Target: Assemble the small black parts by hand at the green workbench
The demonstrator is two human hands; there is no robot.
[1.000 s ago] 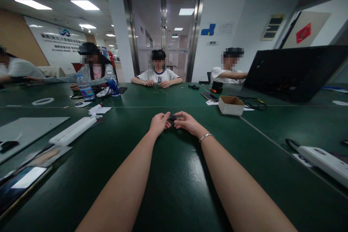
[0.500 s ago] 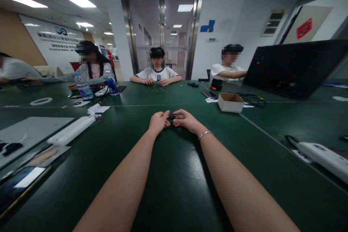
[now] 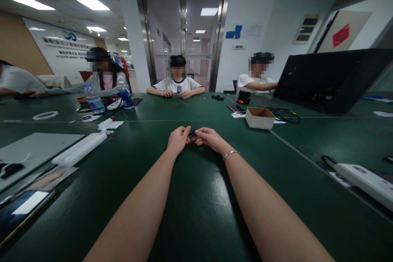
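Note:
Both my arms stretch forward over the dark green table (image 3: 196, 196). My left hand (image 3: 178, 140) and my right hand (image 3: 208, 138) meet at the table's middle, fingers pinched together on a small dark object (image 3: 193, 133) held between them. The object is mostly hidden by the fingertips, so I cannot make out what it is. A thin silver bracelet (image 3: 231, 154) circles my right wrist.
A small cardboard box (image 3: 260, 118) stands to the right, with a black cable (image 3: 287, 115) and a large black case (image 3: 331, 80) beyond. White power strips lie at left (image 3: 80, 149) and right (image 3: 364, 180). Water bottles (image 3: 93, 99) and several seated people are across the table.
My hands stay pinched together on the small dark object, with only slight finger shifts. The view has tipped a little.

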